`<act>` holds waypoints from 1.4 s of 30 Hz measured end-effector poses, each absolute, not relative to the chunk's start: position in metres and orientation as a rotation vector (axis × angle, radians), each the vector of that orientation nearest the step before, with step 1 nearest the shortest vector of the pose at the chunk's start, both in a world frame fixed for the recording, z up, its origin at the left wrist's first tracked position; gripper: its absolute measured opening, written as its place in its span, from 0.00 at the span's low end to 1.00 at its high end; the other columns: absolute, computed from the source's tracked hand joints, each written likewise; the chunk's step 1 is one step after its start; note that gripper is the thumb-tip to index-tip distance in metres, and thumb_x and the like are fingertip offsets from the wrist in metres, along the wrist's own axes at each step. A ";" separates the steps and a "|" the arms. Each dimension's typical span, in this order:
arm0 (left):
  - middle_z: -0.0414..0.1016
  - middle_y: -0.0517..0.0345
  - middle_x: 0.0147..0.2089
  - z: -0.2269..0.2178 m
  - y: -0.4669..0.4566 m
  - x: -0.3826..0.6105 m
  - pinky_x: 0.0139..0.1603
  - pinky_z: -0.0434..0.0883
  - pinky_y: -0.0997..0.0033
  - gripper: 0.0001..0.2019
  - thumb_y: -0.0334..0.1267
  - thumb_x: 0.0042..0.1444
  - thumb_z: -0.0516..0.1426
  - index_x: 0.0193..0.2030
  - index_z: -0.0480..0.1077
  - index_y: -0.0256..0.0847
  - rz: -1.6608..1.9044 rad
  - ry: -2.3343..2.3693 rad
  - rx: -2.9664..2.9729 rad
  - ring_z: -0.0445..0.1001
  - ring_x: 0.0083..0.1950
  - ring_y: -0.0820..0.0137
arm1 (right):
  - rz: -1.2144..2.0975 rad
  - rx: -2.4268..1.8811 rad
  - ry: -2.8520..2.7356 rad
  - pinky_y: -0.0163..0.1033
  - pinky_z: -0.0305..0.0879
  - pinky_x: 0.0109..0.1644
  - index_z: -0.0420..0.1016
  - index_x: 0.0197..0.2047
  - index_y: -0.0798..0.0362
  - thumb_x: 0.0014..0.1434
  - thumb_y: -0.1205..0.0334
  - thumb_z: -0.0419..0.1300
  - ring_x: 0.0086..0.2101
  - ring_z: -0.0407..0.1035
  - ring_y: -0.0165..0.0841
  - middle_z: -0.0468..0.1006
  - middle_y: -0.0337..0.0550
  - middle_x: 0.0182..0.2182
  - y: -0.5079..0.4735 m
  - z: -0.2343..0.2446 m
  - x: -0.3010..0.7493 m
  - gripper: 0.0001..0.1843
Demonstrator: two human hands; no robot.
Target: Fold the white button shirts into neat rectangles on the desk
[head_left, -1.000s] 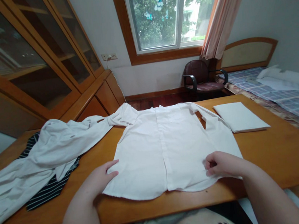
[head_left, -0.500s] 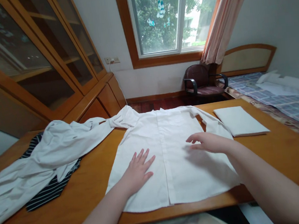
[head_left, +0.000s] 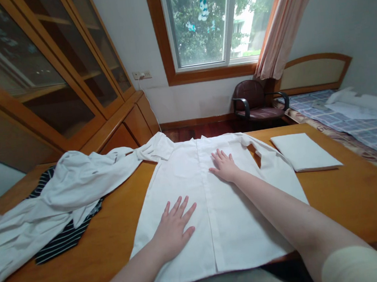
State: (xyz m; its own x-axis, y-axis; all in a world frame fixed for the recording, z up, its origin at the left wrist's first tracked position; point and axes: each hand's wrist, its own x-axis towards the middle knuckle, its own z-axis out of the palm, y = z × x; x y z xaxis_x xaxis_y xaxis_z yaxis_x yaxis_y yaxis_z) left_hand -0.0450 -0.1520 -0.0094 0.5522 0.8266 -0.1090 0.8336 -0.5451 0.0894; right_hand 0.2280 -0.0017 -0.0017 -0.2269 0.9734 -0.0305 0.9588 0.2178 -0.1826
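Observation:
A white button-up shirt [head_left: 192,181] lies spread flat on the wooden table [head_left: 356,195], collar end away from me. My left hand [head_left: 173,225] rests flat on its lower left panel, fingers spread and open. My right hand [head_left: 224,165] is stretched farther out, lying flat and open on the shirt's upper middle, just right of the button placket. One sleeve [head_left: 155,148] trails off to the left toward a heap of clothes. Neither hand holds anything.
A heap of white garments [head_left: 59,190] over a black striped cloth [head_left: 62,239] lies on the table's left. A folded white piece [head_left: 304,151] sits at the right. Beyond are a wooden glass-door cabinet [head_left: 43,80], a dark armchair [head_left: 255,102], a window and a bed [head_left: 354,114].
Both hands let go of the shirt's hem and moved up onto its front. My right hand then slid farther up toward the collar; the left stayed flat low on the left.

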 end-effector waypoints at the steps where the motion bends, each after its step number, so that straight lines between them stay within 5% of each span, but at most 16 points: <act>1: 0.39 0.58 0.72 -0.008 -0.155 -0.045 0.66 0.40 0.44 0.30 0.47 0.61 0.47 0.69 0.41 0.57 -0.092 1.428 2.640 0.40 0.71 0.57 | 0.239 -1.911 -2.381 0.62 0.31 0.63 0.46 0.68 0.54 0.59 0.37 0.46 0.65 0.35 0.49 0.40 0.56 0.68 -0.002 -0.005 0.227 0.42; 8: 0.38 0.56 0.72 0.012 -0.167 -0.036 0.65 0.39 0.39 0.29 0.45 0.61 0.46 0.69 0.44 0.55 -0.298 1.467 2.473 0.38 0.71 0.56 | 0.221 -1.939 -2.437 0.62 0.27 0.63 0.43 0.69 0.51 0.59 0.34 0.38 0.66 0.32 0.47 0.40 0.51 0.68 -0.013 -0.013 0.226 0.42; 11: 0.40 0.51 0.72 0.035 -0.164 -0.026 0.63 0.47 0.39 0.33 0.47 0.56 0.51 0.68 0.48 0.51 -0.426 1.480 2.379 0.40 0.71 0.51 | 0.213 -1.948 -2.428 0.62 0.27 0.63 0.42 0.69 0.51 0.59 0.34 0.38 0.66 0.32 0.47 0.40 0.50 0.68 -0.017 -0.013 0.224 0.42; 14: 0.57 0.45 0.66 0.062 -0.149 -0.009 0.57 0.61 0.49 0.30 0.49 0.52 0.53 0.62 0.60 0.46 -0.458 1.438 2.339 0.58 0.65 0.50 | 0.209 -1.960 -2.415 0.62 0.27 0.62 0.43 0.69 0.50 0.59 0.34 0.38 0.66 0.32 0.47 0.40 0.50 0.68 -0.021 -0.013 0.222 0.42; 16: 0.71 0.46 0.53 0.072 -0.128 0.005 0.51 0.66 0.55 0.22 0.50 0.56 0.49 0.52 0.69 0.43 -0.462 1.486 2.332 0.71 0.52 0.55 | 0.214 -1.970 -2.412 0.63 0.27 0.62 0.42 0.69 0.50 0.59 0.34 0.38 0.65 0.32 0.47 0.39 0.51 0.68 -0.024 -0.012 0.222 0.42; 18: 0.74 0.46 0.47 0.073 -0.100 0.020 0.49 0.67 0.57 0.19 0.50 0.56 0.49 0.48 0.70 0.41 -0.391 1.586 2.373 0.73 0.47 0.57 | 0.224 -1.973 -2.411 0.63 0.27 0.62 0.42 0.69 0.51 0.59 0.34 0.37 0.65 0.32 0.47 0.39 0.51 0.68 -0.026 -0.012 0.221 0.42; 22: 0.68 0.45 0.57 0.050 -0.034 0.037 0.56 0.63 0.62 0.22 0.47 0.59 0.48 0.57 0.64 0.41 -0.051 1.678 2.455 0.67 0.56 0.60 | 0.230 -1.961 -2.400 0.64 0.27 0.62 0.42 0.69 0.51 0.59 0.34 0.37 0.65 0.33 0.47 0.40 0.51 0.68 -0.027 -0.011 0.221 0.42; 27: 0.45 0.45 0.71 0.005 0.012 0.031 0.67 0.40 0.51 0.30 0.51 0.61 0.45 0.67 0.51 0.39 0.108 1.895 2.477 0.41 0.71 0.57 | 0.238 -1.971 -2.403 0.63 0.27 0.62 0.43 0.69 0.51 0.59 0.34 0.38 0.66 0.33 0.47 0.40 0.52 0.68 -0.028 -0.008 0.220 0.42; 42: 0.41 0.50 0.72 -0.019 -0.004 0.024 0.66 0.40 0.45 0.33 0.56 0.61 0.38 0.70 0.44 0.46 0.048 1.898 2.393 0.39 0.71 0.56 | 0.247 -1.993 -2.417 0.60 0.27 0.63 0.37 0.70 0.57 0.59 0.35 0.39 0.66 0.31 0.45 0.40 0.51 0.68 -0.046 -0.006 0.220 0.45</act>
State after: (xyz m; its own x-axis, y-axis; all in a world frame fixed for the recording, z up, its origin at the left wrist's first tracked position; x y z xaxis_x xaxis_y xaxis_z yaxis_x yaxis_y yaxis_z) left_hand 0.0240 -0.0041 -0.0189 0.2288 0.9730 -0.0299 0.9703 -0.2255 0.0878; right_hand 0.2201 -0.0459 -0.0064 -0.1958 0.9755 -0.1002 0.9756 0.1835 -0.1204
